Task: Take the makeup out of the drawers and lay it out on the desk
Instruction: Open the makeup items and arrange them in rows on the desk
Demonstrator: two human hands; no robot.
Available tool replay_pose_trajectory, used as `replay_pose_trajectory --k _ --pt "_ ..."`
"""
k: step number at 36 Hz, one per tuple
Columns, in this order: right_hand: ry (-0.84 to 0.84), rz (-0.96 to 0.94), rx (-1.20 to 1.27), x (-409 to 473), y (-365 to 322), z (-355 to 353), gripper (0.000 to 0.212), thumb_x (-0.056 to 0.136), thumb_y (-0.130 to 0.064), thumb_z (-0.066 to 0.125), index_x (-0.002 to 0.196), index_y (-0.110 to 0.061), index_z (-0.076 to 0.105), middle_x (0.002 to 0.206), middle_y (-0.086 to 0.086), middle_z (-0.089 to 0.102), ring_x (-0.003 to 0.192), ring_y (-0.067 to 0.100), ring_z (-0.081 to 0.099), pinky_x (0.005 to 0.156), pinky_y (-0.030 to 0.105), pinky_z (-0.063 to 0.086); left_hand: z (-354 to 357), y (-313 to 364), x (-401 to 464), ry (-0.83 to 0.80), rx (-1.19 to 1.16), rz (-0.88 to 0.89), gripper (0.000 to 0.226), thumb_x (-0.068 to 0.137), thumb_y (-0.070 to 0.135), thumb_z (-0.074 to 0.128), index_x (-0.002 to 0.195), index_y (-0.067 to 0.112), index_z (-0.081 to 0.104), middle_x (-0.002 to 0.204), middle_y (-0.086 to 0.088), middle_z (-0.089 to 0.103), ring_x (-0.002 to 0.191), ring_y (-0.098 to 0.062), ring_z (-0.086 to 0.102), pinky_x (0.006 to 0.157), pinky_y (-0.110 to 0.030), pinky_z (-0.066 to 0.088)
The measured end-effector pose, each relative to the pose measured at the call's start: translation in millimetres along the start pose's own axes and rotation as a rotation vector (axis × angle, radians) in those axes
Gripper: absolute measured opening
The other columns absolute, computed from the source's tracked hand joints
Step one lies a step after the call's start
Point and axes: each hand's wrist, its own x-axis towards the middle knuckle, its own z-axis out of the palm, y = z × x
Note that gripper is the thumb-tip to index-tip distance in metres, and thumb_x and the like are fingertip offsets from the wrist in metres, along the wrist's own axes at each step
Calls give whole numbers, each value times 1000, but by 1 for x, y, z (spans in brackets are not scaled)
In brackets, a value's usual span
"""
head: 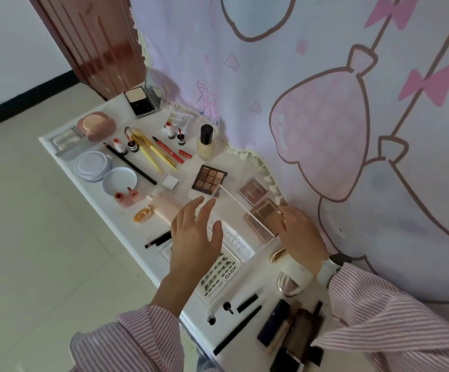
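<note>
Makeup lies spread over the white desk (134, 232). My right hand (298, 234) grips the near right end of a brown eyeshadow palette (265, 210) whose clear lid (244, 210) stands raised. My left hand (196, 237) hovers open, fingers spread, just left of that lid and above a clear lash case (234, 237). A false-lash box (219, 275) lies under my left wrist. Further up are a nine-pan palette (209, 180), a foundation bottle (205, 143), yellow and red pencils (153, 151) and a pink tube (164, 208). No drawer is in view.
A printed pink-and-lilac curtain (325, 103) hangs along the desk's right side. An open mirror compact (140, 102), a pink compact (97, 126) and round white lids (94, 162) sit at the far end. Dark tubes and cases (290, 328) crowd the near end. Tiled floor lies to the left.
</note>
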Motion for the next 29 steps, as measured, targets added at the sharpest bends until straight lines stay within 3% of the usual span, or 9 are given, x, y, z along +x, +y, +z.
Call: replay_pose_trajectory --k 4,8,12,16,20,26,29 --pt "12 -69 -32 18 1 2 26 96 -15 42 119 -8 53 116 7 57 107 22 54 84 21 38 1 1 -7 -19 0 -20 52 86 38 36 126 11 54 129 -12 51 119 -31 48 98 -51 37" --pt "-17 -113 -92 50 -10 -1 29 98 -17 40 121 -5 51 122 11 56 111 27 52 90 32 41 2 1 -5 -18 -8 -27 53 85 38 36 127 11 54 129 -12 51 120 -31 47 98 -51 37" --pt "-36 -137 -208 74 -19 3 32 95 -26 44 120 -7 51 120 12 56 106 29 53 87 34 41 -1 0 5 1 3 3 52 86 37 36 126 10 53 127 -12 53 118 -32 49 96 -52 40" --pt "-84 -107 -277 89 -25 10 45 87 -38 54 122 -11 46 124 11 50 113 30 47 94 38 42 -4 0 15 33 0 25 49 86 35 38 124 10 54 125 -12 53 116 -32 50 93 -50 40" --pt "-54 -84 -355 92 -29 14 42 85 -33 54 117 -9 44 118 14 52 109 31 49 89 41 46 -5 0 20 50 -22 37 46 86 33 40 123 11 54 124 -11 54 116 -30 51 94 -49 41" --pt "8 9 -170 90 -33 2 42 80 -31 57 112 -6 46 112 17 54 106 34 49 87 40 46 -6 -2 26 55 -128 -12 45 86 33 41 122 11 56 123 -9 54 117 -26 49 95 -50 44" --pt "49 41 -112 78 -39 -12 47 81 -33 58 117 -8 44 109 14 56 102 32 52 83 39 46 -13 5 33 95 -255 -72 34 90 24 49 120 11 57 119 -1 52 114 -18 48 94 -36 45"
